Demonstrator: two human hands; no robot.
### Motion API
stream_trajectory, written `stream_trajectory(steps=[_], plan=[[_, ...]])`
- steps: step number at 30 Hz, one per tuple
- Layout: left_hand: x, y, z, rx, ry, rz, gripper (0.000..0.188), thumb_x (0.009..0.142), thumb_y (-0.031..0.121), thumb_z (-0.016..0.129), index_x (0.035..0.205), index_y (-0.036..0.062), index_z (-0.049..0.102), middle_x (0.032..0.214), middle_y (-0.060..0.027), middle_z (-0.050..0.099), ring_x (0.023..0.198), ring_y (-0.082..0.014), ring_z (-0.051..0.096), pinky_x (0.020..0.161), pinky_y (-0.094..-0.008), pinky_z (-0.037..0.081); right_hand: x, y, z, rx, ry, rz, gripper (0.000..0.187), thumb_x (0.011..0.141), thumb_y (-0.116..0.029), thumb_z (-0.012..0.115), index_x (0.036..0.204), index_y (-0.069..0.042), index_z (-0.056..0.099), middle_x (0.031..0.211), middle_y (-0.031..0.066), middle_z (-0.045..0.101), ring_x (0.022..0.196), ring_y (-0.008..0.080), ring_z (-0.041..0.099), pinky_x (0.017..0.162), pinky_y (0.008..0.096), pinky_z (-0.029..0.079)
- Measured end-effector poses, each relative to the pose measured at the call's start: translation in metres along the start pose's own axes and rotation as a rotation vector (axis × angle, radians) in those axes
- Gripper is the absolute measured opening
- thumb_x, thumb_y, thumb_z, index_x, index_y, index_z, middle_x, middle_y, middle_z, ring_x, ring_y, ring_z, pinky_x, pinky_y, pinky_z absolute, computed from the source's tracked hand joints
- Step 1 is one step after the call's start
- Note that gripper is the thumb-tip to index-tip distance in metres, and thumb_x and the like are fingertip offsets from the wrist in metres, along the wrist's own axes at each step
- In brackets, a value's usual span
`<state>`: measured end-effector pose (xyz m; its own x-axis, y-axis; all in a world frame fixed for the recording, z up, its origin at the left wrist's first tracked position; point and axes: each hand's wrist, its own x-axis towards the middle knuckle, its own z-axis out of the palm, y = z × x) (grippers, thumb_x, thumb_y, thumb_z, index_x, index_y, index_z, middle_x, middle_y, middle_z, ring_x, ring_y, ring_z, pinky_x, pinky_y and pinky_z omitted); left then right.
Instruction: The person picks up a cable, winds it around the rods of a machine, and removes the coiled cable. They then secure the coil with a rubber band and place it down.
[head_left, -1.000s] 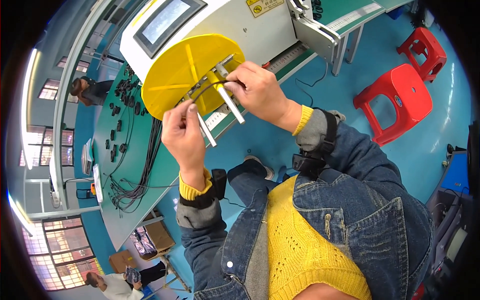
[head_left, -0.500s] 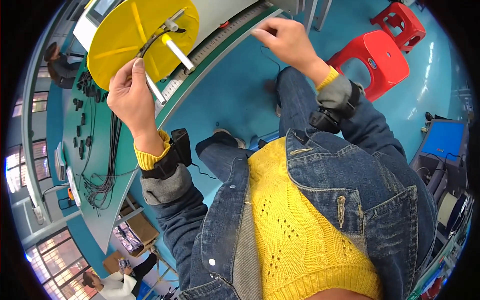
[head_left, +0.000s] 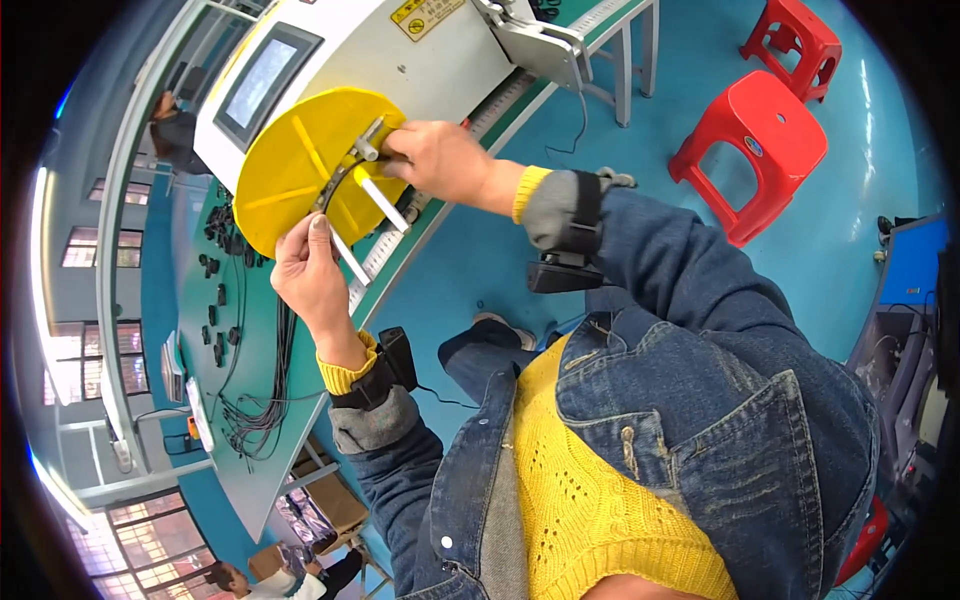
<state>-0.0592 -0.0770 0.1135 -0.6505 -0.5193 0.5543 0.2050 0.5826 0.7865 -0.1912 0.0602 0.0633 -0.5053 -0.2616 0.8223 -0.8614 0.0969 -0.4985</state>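
Note:
A round yellow disc (head_left: 290,190) with raised ribs faces me on the front of a white machine. White rods (head_left: 383,203) and a grey clamp piece (head_left: 367,146) stick out from it. A short black cable (head_left: 336,186) curves across the disc past the clamp. My left hand (head_left: 312,280) pinches the cable's lower end between thumb and fingertips, at the disc's lower edge. Closed fingers of my right hand (head_left: 440,162) are at the disc's right side, beside the clamp and the cable's upper part. What these fingertips hold is hidden.
The white machine (head_left: 400,60) has a screen (head_left: 265,85) and stands on a green table (head_left: 255,370) with a ruler strip (head_left: 378,256) along its edge. A cable bundle (head_left: 255,420) and small black parts lie left. Red stools (head_left: 760,130) stand right; other people sit farther off.
My right hand has moved left from beyond the table edge to the disc beside the clamp. My left hand still pinches the cable. The view has shifted, showing more of the machine.

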Motion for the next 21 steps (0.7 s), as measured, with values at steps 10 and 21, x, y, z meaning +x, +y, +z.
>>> stream_trajectory(steps=[10,21], plan=[[-0.006,-0.001,-0.001,0.025,0.036,0.020,0.013,0.084,0.008,0.061,0.086,-0.0044,0.063,0.065,0.0020,0.053,0.054,-0.0023,0.044,0.047,-0.0157,0.035,0.003,0.006,0.012,0.098,-0.005,0.067,0.013,0.075,-0.015,0.062,0.074,-0.002,0.059,0.071,0.0146,0.059,0.066,0.0328,0.058,0.059,0.0385,0.047],[-0.032,-0.003,-0.010,0.379,0.129,0.271,0.017,0.086,0.011,0.058,0.093,-0.0040,0.064,0.068,-0.0052,0.058,0.054,-0.0092,0.049,0.050,-0.0201,0.039,-0.073,0.026,-0.048,0.104,-0.270,0.339,0.013,0.077,-0.013,0.058,0.077,-0.001,0.062,0.068,0.0146,0.059,0.060,0.0277,0.058,0.056,0.0324,0.046]])
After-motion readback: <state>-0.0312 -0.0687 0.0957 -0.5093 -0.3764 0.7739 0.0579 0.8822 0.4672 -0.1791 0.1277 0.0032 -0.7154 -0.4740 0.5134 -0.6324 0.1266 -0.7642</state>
